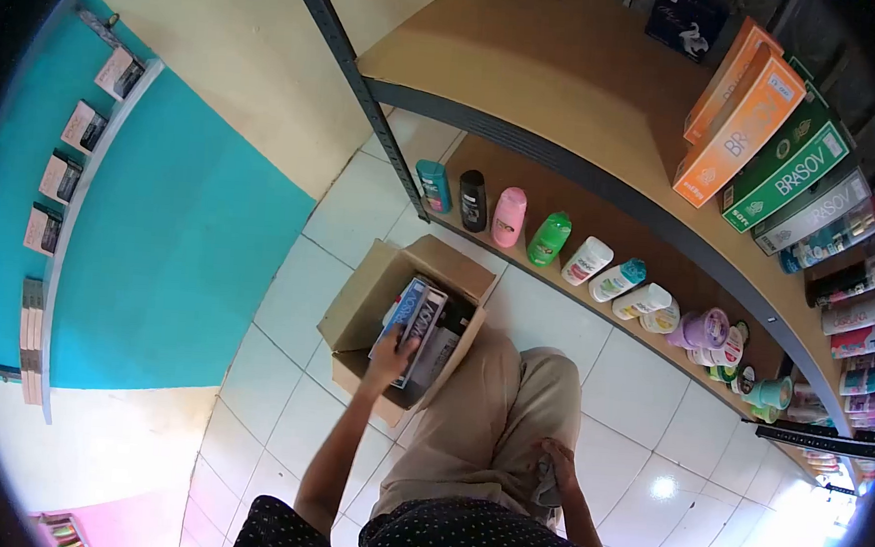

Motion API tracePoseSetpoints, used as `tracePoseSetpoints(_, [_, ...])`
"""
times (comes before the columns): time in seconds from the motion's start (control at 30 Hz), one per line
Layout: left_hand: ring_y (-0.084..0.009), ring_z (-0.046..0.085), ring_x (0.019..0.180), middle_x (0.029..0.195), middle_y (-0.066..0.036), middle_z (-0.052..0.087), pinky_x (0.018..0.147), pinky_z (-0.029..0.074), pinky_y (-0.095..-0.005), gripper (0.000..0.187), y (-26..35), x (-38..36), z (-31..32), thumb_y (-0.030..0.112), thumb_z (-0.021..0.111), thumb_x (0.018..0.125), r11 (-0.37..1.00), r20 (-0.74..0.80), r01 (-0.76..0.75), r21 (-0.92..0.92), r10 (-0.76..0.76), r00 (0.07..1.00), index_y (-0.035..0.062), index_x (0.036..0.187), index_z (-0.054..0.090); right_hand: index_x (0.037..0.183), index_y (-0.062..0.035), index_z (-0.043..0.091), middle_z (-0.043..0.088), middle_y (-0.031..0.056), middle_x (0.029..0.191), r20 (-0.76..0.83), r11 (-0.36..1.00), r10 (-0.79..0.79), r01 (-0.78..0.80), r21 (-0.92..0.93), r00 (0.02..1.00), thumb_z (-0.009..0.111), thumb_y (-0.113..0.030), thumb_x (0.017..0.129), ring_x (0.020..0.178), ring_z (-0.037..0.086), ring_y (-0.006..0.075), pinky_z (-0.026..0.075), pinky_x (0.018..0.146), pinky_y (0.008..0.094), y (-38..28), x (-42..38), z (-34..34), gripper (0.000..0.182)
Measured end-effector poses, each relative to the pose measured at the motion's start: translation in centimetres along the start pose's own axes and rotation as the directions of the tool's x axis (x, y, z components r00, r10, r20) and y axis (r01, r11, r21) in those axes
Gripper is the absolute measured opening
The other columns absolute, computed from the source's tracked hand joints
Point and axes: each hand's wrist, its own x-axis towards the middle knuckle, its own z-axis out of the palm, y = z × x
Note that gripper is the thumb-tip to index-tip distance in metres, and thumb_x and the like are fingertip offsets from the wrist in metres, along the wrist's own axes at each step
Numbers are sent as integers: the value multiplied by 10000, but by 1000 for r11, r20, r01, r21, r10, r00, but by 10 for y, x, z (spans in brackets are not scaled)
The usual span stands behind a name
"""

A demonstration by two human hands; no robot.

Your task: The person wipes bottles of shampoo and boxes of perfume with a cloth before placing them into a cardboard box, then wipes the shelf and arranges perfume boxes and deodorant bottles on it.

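Observation:
An open cardboard box [356, 299] stands on the tiled floor in front of my knees. Inside it lie a blue box [406, 305], a grey-and-white box [425, 318] with lettering, and other dark packages. My left hand [390, 359] reaches into the carton, its fingers on the lettered boxes; whether it grips one is not clear. Near my right thigh, my right hand [553, 461] is closed around a crumpled grey cloth [547, 481].
A metal-framed shelf [530, 69] rises ahead and to the right, with bottles such as a green one [550, 238] on its lower level and orange cartons [742, 132] above. A narrow wall shelf [82, 192] holding small boxes is at left.

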Motion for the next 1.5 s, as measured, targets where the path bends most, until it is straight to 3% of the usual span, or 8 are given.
tracePoseSetpoints(0.27, [-420,504,856,1048,-237,439,698,427,-471,316,9,-14,57,211,479,813,939,-44,109,327,-100,994,32,1070,440,858,22,588,582,80,863,-25,969,-101,93,-230,995,481,-181,823,666,566,165,469,565,268,41,18,-22,232])
tracePoseSetpoints(0.4, [-388,542,794,982,-217,489,685,441,-445,256,25,-18,52,183,460,814,791,6,86,605,-113,994,38,1026,456,865,-12,614,602,51,854,-99,983,181,-184,-24,978,538,-189,797,832,522,121,397,766,269,-3,0,8,205])
tracePoseSetpoints(0.53, [-339,572,766,905,-176,554,635,448,-431,263,67,-4,34,185,491,796,718,63,4,696,-67,996,99,1045,496,880,2,607,602,60,852,-156,990,55,-74,-118,986,526,-184,808,809,532,123,414,748,266,31,13,-7,215])
tracePoseSetpoints(0.6, [-341,567,733,866,-138,582,647,442,-434,284,135,11,10,220,535,784,931,-39,-246,269,266,963,59,1014,494,888,22,596,600,66,855,-71,979,-24,9,-204,997,515,-164,818,819,536,132,420,748,275,28,12,-7,215])
tracePoseSetpoints(0.67, [-308,519,918,1017,-135,541,786,405,-380,523,220,31,-10,165,661,681,702,-282,-709,62,694,662,24,1136,445,887,20,598,600,67,864,-70,986,0,-11,-165,998,509,-153,819,821,537,132,419,754,270,15,7,0,207])
tracePoseSetpoints(0.8, [-313,94,1269,1368,-200,77,1027,118,-376,1219,357,97,-18,343,790,456,405,-30,-875,-266,903,428,7,1318,-5,874,20,604,600,72,860,-27,996,-71,69,-63,997,496,-128,822,794,542,134,424,740,269,25,11,-3,190])
tracePoseSetpoints(1.2, [-308,51,1279,1367,-221,29,1033,108,-360,1358,435,173,30,422,773,419,566,405,-671,-480,821,403,66,1278,-217,1024,-2,547,572,96,956,6,919,-285,275,-281,959,440,-302,853,903,525,210,400,828,323,102,44,-47,362])
tracePoseSetpoints(1.5, [-297,273,1204,1294,-169,256,997,228,-401,1153,438,175,40,314,792,445,504,292,-635,-586,862,415,84,1316,72,995,1,561,582,89,920,-21,961,-151,142,-238,988,449,-276,850,867,528,201,404,808,316,67,40,-36,332])
